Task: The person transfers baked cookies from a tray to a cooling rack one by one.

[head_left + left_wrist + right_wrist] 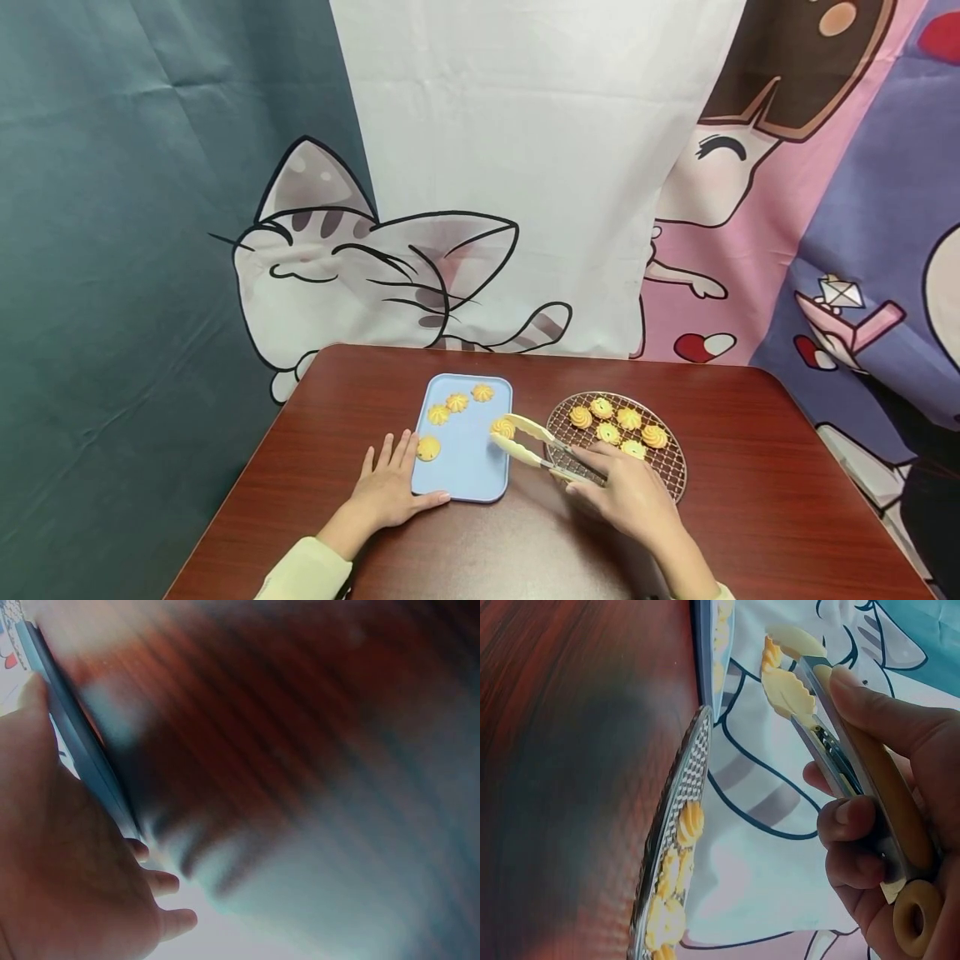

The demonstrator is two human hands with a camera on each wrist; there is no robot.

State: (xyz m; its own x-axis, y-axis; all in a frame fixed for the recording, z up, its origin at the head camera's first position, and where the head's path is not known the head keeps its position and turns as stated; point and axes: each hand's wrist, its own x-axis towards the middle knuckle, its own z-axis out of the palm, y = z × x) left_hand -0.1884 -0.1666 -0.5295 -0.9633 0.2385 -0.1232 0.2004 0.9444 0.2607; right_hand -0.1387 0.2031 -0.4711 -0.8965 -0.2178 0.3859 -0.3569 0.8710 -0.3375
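Observation:
My right hand (630,492) grips a pair of tongs (877,780) with cream tips and metal arms. A swirled yellow cookie (502,428) is pinched between the tips, above the right edge of a light blue tray (468,467). In the right wrist view the cookie (770,654) is partly hidden by the tips. My left hand (392,487) has its fingers spread at the tray's lower left corner, touching its edge. Several cookies (457,402) lie on the tray, along its left side and top. The left wrist view shows that hand (82,847) beside the tray's dark side.
A round wire rack (671,471) stands to the right of the tray, with several cookies (628,418) on it. Both rest on a dark red wooden table (757,475). Behind the table hangs a cartoon-printed curtain (540,167).

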